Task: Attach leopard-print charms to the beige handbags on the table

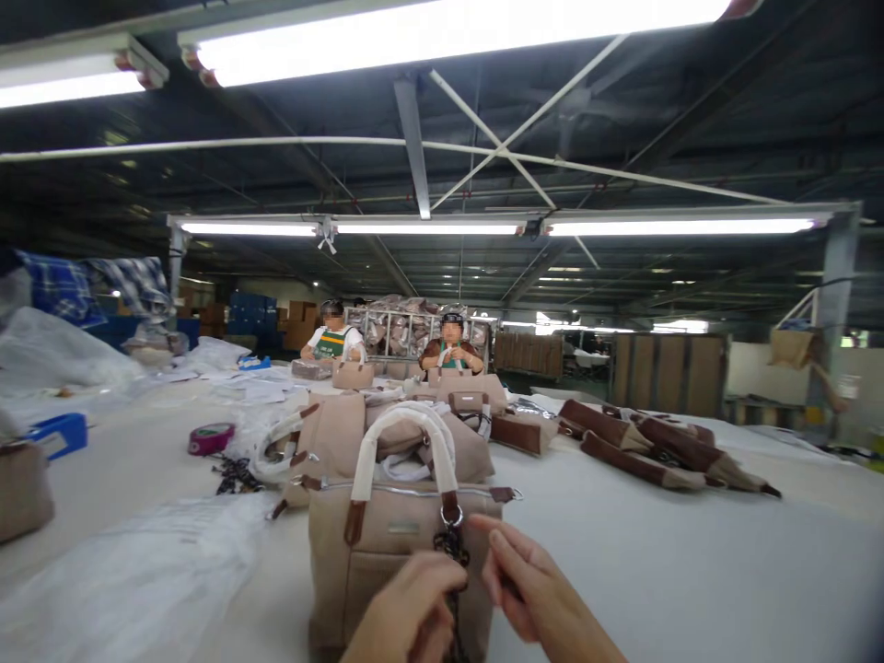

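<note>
A beige handbag (390, 529) with brown trim stands upright before me, its handles (407, 419) wrapped in white. From a metal ring (451, 517) at the base of its right handle hangs a dark, lacy-looking cord (452, 545). My left hand (411, 608) is closed around this cord at the bag's front; the fingertips are partly blurred. To the right of the ring is my right hand (529, 585), its index finger and thumb close together near the ring and the other fingers curled. Whatever may be between them cannot be made out.
More beige bags (331, 433) stand behind this one. On the left lie clear plastic (138, 571), a purple tape roll (211, 438), dark cords (237, 474) and a blue box (59, 435). Brown-and-beige bags (649, 447) lie flat at right. Two people (452, 350) work across the table.
</note>
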The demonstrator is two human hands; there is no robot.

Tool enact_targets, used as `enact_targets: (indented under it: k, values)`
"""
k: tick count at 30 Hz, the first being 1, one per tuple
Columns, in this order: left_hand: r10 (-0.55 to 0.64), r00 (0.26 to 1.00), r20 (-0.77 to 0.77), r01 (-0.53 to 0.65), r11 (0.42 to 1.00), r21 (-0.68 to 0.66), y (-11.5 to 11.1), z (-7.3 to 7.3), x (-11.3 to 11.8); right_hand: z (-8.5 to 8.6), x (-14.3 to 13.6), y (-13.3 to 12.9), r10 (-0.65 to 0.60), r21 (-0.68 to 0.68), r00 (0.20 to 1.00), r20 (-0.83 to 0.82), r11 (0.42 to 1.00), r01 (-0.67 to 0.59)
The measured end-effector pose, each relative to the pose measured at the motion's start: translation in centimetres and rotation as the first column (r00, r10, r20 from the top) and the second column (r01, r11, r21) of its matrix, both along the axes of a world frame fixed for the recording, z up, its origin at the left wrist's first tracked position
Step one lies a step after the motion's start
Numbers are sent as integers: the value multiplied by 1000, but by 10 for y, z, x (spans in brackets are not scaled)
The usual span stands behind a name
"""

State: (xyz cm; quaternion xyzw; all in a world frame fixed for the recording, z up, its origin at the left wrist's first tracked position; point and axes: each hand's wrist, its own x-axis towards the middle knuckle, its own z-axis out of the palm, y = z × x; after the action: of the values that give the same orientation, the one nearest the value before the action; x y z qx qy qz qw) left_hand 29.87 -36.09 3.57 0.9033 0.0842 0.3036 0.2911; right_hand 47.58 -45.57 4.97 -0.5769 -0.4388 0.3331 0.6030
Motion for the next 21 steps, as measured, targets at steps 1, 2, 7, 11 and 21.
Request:
enact_targets:
  k: [1, 2, 7, 11, 21]
  values:
    - [105, 994, -8, -105, 994, -11, 2, 6, 7, 5, 7, -1, -46, -6, 980, 192, 999, 48]
    - [231, 972, -33, -231, 973, -14, 3, 11, 14, 10, 14, -1, -78, 1, 930, 358, 996, 84]
    - [566, 806, -171, -554, 824, 118, -4, 21, 50, 28, 33, -4, -136, 81, 734, 665, 991, 110]
    - [653, 735, -184, -626, 757, 187, -10, 10, 68, 27, 40, -6, -151, 119, 635, 757, 989, 93]
    - [630, 775, -51, -628, 777, 43, -4, -9, 59, 9, 41, -1, -192, 140, 462, 866, 979, 145]
